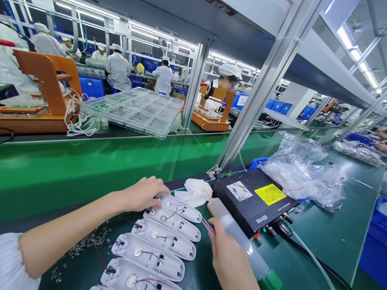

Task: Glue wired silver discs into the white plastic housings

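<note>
The left hand [143, 193] is resting on the far end of a row of white plastic shells [156, 252], its fingers curled down and pressing the topmost shell [182, 209] flat against the dark tabletop [327, 232], apparently to keep it from sliding. The shells are lying open side up in an overlapping column running toward the person, each showing a small round disc and thin red wires, so every inside is reachable in turn.

The right hand [230, 257] is wrapping its grip around a clear tube dispenser [237, 236], fingers closed on the barrel. The tube is lying tilted, its green cap [271, 283] trailing a thin hose [326, 281] toward the near right, its far end pointing up by a crumpled white cloth [195, 191]. The cloth is sitting just beside the top shell, handy for wiping.

A black box [253, 199] with a yellow label is sitting close behind the tube, and the hose is looping past its near end. Clear plastic bags [303, 176] are piled beyond it. Small loose metal bits [88, 241] are scattered left of the shells.
</note>
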Demonstrator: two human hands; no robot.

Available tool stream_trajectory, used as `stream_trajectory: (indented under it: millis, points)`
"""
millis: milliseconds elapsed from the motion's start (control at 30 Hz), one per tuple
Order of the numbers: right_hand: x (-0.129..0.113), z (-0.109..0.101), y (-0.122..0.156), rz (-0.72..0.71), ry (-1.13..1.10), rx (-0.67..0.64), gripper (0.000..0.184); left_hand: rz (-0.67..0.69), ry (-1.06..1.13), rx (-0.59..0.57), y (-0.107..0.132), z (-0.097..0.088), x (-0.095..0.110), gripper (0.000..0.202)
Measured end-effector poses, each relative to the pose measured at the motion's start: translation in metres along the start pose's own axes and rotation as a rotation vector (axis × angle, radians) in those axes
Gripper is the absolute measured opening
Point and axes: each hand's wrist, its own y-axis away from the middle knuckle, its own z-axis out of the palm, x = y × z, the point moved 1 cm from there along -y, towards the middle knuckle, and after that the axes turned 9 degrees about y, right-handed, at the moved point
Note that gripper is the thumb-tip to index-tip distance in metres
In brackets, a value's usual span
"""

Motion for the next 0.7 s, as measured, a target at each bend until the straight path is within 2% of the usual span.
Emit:
stream_trajectory:
  millis: [233,400,700]
  points:
    - [-0.001,0.013,-0.005,0.02,0.04,-0.022,0.048,-0.012,0.015,0.001,0.0,-0.001,-0.001,0.032]
    - [-0.001,0.011,-0.007,0.017,0.095,-0.071,0.052,-0.041,0.019,0.008,-0.001,-0.002,0.003,0.033]
    - [0.0,0.008,-0.007,0.009,0.154,-0.075,0.053,-0.063,0.03,0.005,-0.001,-0.003,0.004,0.032]
